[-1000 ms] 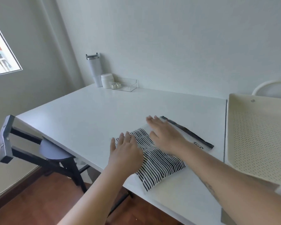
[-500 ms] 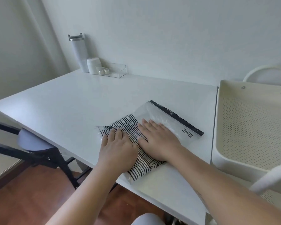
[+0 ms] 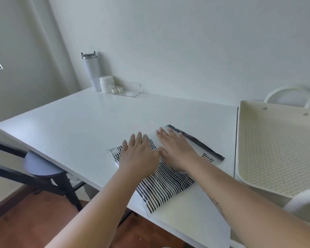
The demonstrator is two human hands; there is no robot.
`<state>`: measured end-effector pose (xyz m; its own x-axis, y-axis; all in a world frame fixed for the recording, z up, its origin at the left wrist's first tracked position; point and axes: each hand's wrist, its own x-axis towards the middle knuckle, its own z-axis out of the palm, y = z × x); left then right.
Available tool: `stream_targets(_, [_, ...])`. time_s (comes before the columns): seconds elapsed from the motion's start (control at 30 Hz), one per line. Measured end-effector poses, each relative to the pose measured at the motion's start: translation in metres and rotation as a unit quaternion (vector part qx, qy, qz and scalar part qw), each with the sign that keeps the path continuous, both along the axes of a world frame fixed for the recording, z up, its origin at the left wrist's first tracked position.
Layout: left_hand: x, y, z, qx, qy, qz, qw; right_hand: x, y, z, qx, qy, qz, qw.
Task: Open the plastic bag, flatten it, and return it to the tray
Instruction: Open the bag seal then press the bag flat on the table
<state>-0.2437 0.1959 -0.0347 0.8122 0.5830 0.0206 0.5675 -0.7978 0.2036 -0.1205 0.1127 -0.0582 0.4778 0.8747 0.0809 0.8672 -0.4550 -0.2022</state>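
Observation:
A plastic zip bag (image 3: 166,187) with black and white stripes on its near half and a clear far half lies flat on the white table (image 3: 97,120), its dark zip strip pointing to the far right. My left hand (image 3: 139,156) rests palm down on the striped part, fingers spread. My right hand (image 3: 177,149) lies flat on the clear part just short of the zip strip. Neither hand grips anything. The cream perforated tray (image 3: 276,140) stands to the right of the bag, with nothing in it.
A white tumbler (image 3: 91,72), a white jar (image 3: 106,84) and a clear box (image 3: 127,88) stand at the back by the wall. A dark stool (image 3: 41,167) sits at the table's left front edge. White curved handles rise beside the tray.
Both hands have slid forward over the bag, away from me and toward the zip end, still pressed flat. The camera view has shifted a little.

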Motion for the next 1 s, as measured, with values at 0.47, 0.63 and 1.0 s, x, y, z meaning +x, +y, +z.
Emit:
stream_targets(0.47, [0.009,0.016,-0.034,0.044,0.11,0.009,0.993,0.002,0.017,-0.024,-0.038,0.021,0.006,0.999])
stream_targets(0.63, [0.008,0.012,-0.027,0.029,0.127,0.003,0.991,0.001,0.011,-0.008,-0.021,0.089,0.028,0.995])
stream_targets(1.0, [-0.005,-0.026,-0.02,-0.017,0.047,-0.005,0.999,-0.019,-0.042,-0.022,-0.038,-0.002,-0.113,0.993])
